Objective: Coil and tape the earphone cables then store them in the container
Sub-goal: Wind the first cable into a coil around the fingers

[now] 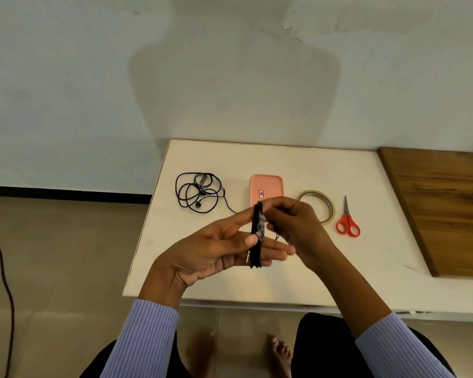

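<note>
Against pale wall, white counter [298, 282] over tan floor — wooden board [443, 203] at right. Above counter, left hand [216, 255] pinches coiled black earphone cable [257, 236]; right hand [295, 227] grips its top. Behind — loose earphones [198, 193], pink container [266, 186] partly hidden, tape roll [321, 203], red scissors [347, 222].

Pink container [266, 188], centre of frame, on white table [284, 282]: small red-bordered label [261, 194] on lid, blue handwritten mark, possibly "16" lying sideways, not surely legible; no other readable text
</note>
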Demonstrator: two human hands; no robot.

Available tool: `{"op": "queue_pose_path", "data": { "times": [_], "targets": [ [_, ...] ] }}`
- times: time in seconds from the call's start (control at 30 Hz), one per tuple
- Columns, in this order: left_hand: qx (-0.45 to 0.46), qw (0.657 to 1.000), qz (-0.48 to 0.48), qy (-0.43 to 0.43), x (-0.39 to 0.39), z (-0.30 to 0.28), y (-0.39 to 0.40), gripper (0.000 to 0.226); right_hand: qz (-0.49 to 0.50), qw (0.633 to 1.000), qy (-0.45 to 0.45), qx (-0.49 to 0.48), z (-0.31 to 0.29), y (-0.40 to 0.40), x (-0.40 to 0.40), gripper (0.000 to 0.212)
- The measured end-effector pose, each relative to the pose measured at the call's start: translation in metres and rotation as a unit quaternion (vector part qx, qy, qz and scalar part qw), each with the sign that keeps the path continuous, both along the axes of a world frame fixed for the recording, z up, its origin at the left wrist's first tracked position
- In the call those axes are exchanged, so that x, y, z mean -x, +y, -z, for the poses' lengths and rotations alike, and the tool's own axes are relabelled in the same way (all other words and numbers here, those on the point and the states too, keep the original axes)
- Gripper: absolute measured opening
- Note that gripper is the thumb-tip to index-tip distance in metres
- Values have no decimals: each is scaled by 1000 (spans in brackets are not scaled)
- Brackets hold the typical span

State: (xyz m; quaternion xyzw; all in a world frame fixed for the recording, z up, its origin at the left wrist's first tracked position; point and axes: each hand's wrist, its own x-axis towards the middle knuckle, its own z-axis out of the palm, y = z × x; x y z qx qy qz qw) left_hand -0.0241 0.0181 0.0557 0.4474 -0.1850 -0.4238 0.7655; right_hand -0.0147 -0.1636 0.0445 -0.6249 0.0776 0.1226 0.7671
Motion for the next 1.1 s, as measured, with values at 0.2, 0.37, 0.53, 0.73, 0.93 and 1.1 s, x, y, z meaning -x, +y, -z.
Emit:
{"op": "queue_pose_path", "data": {
  "times": [0.2,0.37,0.53,0.73,0.93,1.1],
  "targets": [
    [-3,980,-189,61,-9,-2,-2,54,-67,992,-3,108,4,19,10,35],
    [-72,954,-291,25,-16,4,-5,54,-123,955,-68,260,1,17,9,13],
    [-249,913,-310,-95,-10,10,-11,57,-146,868,-166,445,3,17,11,15],
    [-388,881,-210,-170,-8,13,-12,63,-138,837,-226,479,-4,0,5,11],
    [-291,951,-66,-85,1,3,-2,56,-79,851,-278,440,-9,-24,-3,16],
    [-219,973,46,-52,4,-2,-2,63,-12,913,-242,328,-10,-23,-7,25]
  ]
}}
